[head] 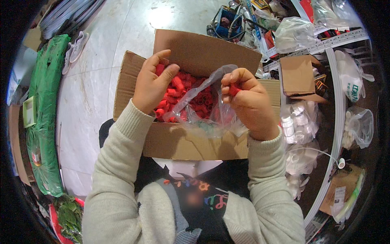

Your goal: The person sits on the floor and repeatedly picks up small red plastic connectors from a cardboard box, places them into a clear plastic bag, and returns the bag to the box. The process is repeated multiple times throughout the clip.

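Note:
An open cardboard box stands before me, holding a heap of red plastic pipe fittings inside a clear plastic bag. My left hand is over the box's left side, thumb and fingers curved apart. A red fitting shows between them; whether it is held or lies behind is unclear. Above the right side of the heap, my right hand has its fingers closed around a small red fitting. The bag's raised edge reaches up beside those fingers.
Shelving with a perforated metal rail runs along the right, with bagged white fittings and a smaller cardboard box. A blue tool bin stands beyond the box. At left lie a long green wrapped bundle and white shoes.

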`<action>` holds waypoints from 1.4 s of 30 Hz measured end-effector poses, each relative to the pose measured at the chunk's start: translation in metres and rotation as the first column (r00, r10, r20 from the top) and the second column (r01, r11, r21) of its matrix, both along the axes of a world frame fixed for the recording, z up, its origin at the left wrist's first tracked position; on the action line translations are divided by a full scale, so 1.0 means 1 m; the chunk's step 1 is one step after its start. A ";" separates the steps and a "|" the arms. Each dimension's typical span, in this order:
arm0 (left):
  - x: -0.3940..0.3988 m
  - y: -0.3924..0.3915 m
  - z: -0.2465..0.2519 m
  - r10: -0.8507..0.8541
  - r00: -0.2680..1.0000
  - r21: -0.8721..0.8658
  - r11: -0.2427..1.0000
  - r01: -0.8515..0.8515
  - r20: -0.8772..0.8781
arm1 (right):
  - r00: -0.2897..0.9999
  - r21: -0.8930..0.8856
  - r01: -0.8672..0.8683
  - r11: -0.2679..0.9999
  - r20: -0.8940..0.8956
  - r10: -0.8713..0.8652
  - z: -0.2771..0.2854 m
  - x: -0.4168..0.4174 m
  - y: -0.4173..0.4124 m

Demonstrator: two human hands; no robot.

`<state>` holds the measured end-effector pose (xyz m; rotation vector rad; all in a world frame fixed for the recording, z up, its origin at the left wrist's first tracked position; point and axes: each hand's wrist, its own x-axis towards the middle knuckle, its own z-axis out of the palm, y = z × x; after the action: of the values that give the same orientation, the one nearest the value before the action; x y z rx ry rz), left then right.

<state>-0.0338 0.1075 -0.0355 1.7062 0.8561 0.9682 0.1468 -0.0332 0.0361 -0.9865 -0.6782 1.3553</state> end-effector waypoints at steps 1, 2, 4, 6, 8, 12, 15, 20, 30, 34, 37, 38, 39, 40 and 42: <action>0.002 -0.004 0.010 -0.012 0.988 -0.289 0.955 0.058 0.157 | 0.999 -0.018 0.023 1.000 0.029 -0.022 0.000 -0.001 0.001; 0.004 -0.006 0.015 0.022 0.952 -0.541 0.826 0.155 0.306 | 0.997 -0.035 0.046 0.998 0.059 -0.044 0.001 -0.005 0.002; 0.000 -0.004 0.011 0.083 0.796 -0.663 0.609 0.436 0.600 | 0.995 -0.057 0.068 0.996 0.079 -0.064 0.006 -0.013 0.005; 0.002 -0.008 0.015 0.182 0.690 -0.685 0.444 0.578 0.700 | 0.995 -0.077 0.083 0.994 0.065 -0.078 0.011 -0.017 0.006; 0.008 -0.013 0.014 0.128 0.699 -0.667 0.459 0.586 0.703 | 0.980 -0.055 0.074 0.996 0.190 -0.062 0.011 -0.015 0.005; 0.016 -0.029 0.016 0.080 0.658 -0.613 0.461 0.642 0.749 | 0.940 0.012 0.087 0.996 0.331 -0.086 0.003 -0.008 0.003; 0.019 -0.032 0.016 0.058 0.645 -0.607 0.410 0.681 0.762 | 0.935 0.056 0.123 0.991 0.329 -0.135 -0.001 -0.007 0.004; 0.019 -0.033 0.017 -0.099 0.669 -0.578 0.420 0.700 0.737 | 0.954 0.029 0.137 0.990 0.265 -0.139 0.002 -0.006 0.005; 0.017 -0.035 0.019 -0.318 0.766 -0.488 0.620 0.614 0.559 | 0.774 0.169 0.095 0.981 0.607 -0.179 -0.008 -0.010 0.005; 0.017 -0.034 0.012 -0.326 0.756 -0.485 0.610 0.627 0.567 | 0.655 0.192 -0.034 0.981 0.746 -0.123 -0.011 -0.007 0.004; 0.017 -0.035 0.013 -0.311 0.782 -0.504 0.624 0.597 0.540 | 0.540 0.271 -0.052 0.961 0.817 -0.202 -0.012 -0.006 0.004; 0.017 -0.035 0.014 -0.306 0.792 -0.511 0.630 0.585 0.528 | 0.503 0.304 -0.058 0.951 0.832 -0.235 -0.010 -0.007 0.006; 0.016 -0.035 0.016 -0.305 0.801 -0.519 0.633 0.575 0.515 | 0.466 0.336 -0.067 0.939 0.843 -0.269 -0.009 -0.007 0.007; 0.016 -0.035 0.018 -0.304 0.810 -0.526 0.636 0.564 0.502 | 0.421 0.365 -0.092 0.927 0.857 -0.295 -0.009 -0.007 0.008; 0.014 -0.035 0.018 -0.306 0.813 -0.543 0.621 0.565 0.496 | 0.332 0.415 -0.146 0.898 0.876 -0.351 -0.008 -0.005 0.010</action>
<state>-0.0196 0.0727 -0.0171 0.9732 0.4074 0.4910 0.1420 -0.0230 0.0280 -1.3888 -1.6989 0.2802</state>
